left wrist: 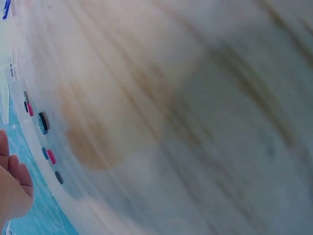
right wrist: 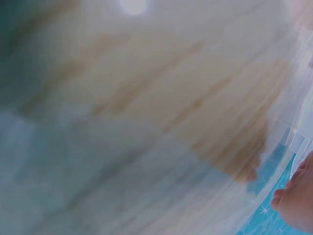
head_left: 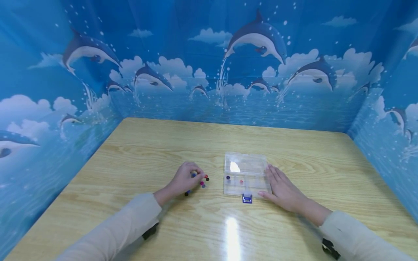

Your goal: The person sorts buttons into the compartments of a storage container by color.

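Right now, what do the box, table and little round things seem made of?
Box: probably clear plastic, glossy; you can see through it and it glints. Table: wood or something printed like wood, shiny, with grain lines and glare. Little round things: maybe plastic, too small to tell.

Pale tabletop point(left wrist: 210, 161) w/ brn streaks, v. blurry, fills most of frame. L hand point(left wrist: 15, 188) at lower L edge, fingers bent. Small pcs point(left wrist: 43, 123) in blk, blue & pink, spaced along L side. Blue backdrop point(left wrist: 44, 213) in lower L corner. Blue bit point(left wrist: 6, 9) up. L corner.
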{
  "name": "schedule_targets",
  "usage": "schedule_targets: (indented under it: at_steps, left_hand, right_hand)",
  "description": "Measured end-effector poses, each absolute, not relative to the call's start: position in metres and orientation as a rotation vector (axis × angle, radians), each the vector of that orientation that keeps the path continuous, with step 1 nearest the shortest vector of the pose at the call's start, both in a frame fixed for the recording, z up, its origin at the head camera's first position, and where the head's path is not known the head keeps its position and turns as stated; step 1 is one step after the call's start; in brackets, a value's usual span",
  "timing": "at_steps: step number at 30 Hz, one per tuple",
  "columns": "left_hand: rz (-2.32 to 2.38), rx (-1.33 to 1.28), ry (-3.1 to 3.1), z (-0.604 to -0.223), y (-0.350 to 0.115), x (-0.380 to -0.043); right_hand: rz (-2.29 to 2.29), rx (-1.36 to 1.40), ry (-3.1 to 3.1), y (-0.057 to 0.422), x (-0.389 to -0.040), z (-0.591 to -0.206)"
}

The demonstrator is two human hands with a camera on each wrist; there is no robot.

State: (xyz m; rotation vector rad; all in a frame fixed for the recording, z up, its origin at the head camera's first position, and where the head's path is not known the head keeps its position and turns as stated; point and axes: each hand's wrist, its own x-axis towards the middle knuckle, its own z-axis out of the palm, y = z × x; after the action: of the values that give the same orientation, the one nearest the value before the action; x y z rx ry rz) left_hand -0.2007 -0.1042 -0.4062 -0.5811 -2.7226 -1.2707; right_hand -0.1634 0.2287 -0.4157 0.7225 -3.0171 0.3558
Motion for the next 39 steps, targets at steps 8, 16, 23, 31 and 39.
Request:
schedule_targets:
  at_steps: [8, 16, 23, 31, 39]
  left_hand:
    - [-1.315, -0.549, -2.723, -0.405, -0.097, -0.202]
    - [-1.334, -0.534, -2.732, -0.408, -0.092, -0.204]
    - [-1.335, -0.525, -2.723, -0.408, -0.089, -0.204]
    - [-1.363, -0.569, -2.701, -0.406, -0.083, -0.203]
    - [-1.375, -0.573, -2.696, -0.406, -0.079, -0.202]
  right_hand:
    - [0.362, 0.711, -3.032, 0.229, -0.164, -0.415]
    - [0.378, 0.702, -3.037, 0.228, -0.164, -0.416]
    - [0.363, 0.716, -3.024, 0.229, -0.164, -0.416]
    - [0.359, 0.714, -3.025, 0.229, -0.164, -0.416]
    - [0.341, 0.723, -3.006, 0.228, -0.162, -0.415]
